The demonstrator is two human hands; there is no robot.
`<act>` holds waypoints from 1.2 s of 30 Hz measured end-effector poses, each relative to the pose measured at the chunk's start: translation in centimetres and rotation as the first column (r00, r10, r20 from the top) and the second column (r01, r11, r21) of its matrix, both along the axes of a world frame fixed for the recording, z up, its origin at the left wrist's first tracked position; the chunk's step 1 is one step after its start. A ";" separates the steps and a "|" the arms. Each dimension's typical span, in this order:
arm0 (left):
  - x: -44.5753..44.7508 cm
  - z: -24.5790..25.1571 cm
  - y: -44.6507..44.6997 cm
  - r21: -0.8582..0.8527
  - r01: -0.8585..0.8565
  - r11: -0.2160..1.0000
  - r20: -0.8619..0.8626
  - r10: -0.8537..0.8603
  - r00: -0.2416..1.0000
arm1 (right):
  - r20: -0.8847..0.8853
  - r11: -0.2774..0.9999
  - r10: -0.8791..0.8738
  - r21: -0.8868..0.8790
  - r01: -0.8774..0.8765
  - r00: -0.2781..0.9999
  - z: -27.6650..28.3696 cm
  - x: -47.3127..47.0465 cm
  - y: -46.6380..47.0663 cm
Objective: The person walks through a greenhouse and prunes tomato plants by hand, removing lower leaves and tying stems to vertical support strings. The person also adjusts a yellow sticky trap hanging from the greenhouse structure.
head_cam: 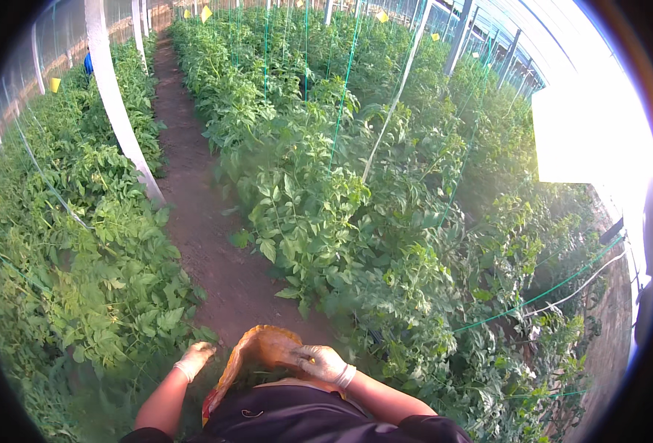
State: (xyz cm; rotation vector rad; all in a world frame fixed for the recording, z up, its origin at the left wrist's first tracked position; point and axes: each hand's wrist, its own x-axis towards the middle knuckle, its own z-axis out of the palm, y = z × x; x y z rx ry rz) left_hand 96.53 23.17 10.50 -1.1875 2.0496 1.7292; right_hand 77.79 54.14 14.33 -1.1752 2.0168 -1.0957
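An orange and yellow cloth bag or apron (274,346) with a scalloped edge hangs open at my waist, against my dark shirt (304,415). My right hand (322,364), in a pale, soiled glove, has its bent fingers on the right side of the cloth. A small yellow spot shows at those fingers, too small to name. To the left of the cloth and apart from it, my left hand (196,359) is gloved too, its fingers curled and partly hidden. It is nearest to the leaves of the left row of tomato plants (133,288).
A bare soil path (193,194) runs ahead between the left row and dense tomato plants (315,221) on the right. White posts (119,111) and green strings (343,94) rise among them. Yellow cards (206,14) hang above. Someone in blue (88,63) is at far left.
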 end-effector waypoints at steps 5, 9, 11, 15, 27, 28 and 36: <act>-5.4 2.4 -4.9 -0.067 -0.134 0.989 -0.052 0.131 0.990 | 0.048 0.993 -0.085 0.085 0.080 0.995 -0.8 -11.1 -6.2; -11.5 2.1 -8.7 0.009 -0.233 0.972 -0.174 0.231 0.957 | 0.074 0.992 -0.121 0.041 0.118 0.990 0.6 -17.2 -10.8; -14.6 1.5 -11.1 0.071 -0.238 0.969 -0.273 0.248 0.930 | 0.087 0.987 -0.160 0.023 0.158 0.983 0.9 -19.1 -12.6; -22.7 -0.5 -14.3 0.202 -0.153 0.967 -0.391 0.223 0.893 | 0.115 0.952 -0.303 0.087 0.294 0.946 0.2 -21.8 -13.4; -43.8 -5.5 -24.3 0.267 0.363 0.893 -0.493 -0.197 0.847 | 0.187 0.594 -0.804 0.293 0.749 0.565 -6.2 -23.8 -20.1; -44.4 -6.0 -25.8 0.264 0.380 0.886 -0.474 -0.224 0.851 | 0.279 0.547 -0.835 0.324 0.772 0.475 -6.2 -23.3 -22.2; -45.0 -9.0 -39.8 0.157 0.381 0.911 -0.231 -0.341 0.911 | 0.144 0.792 -0.561 0.381 0.477 0.816 -6.5 -26.7 -39.9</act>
